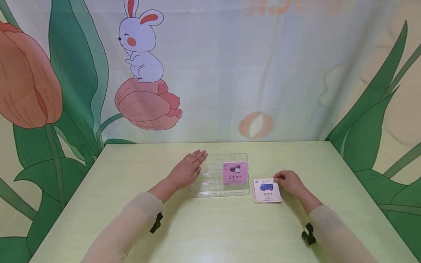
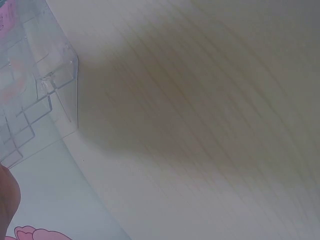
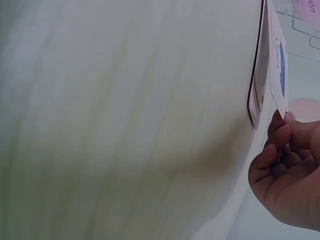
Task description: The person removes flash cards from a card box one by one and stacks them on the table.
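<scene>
My right hand [image 1: 291, 182] pinches the top right corner of a white card [image 1: 267, 190] with a blue van on it. In the right wrist view that card [image 3: 278, 65] is lifted at the pinched corner, above a small stack of cards [image 3: 256, 107]. My left hand [image 1: 185, 172] lies with straight fingers over the left edge of a clear plastic rack [image 1: 204, 194]; whether it touches the rack I cannot tell. A pink card [image 1: 235, 179] reading "onion" stands in the rack's right half. Only a bit of the left hand [image 2: 7, 197] shows in the left wrist view.
The pale wooden table [image 1: 210, 230] carries the rack and cards near its far side. Behind it hangs a cloth backdrop [image 1: 210, 73] printed with a rabbit, tulips and leaves. Black wrist straps [image 1: 156, 223] show below both sleeves.
</scene>
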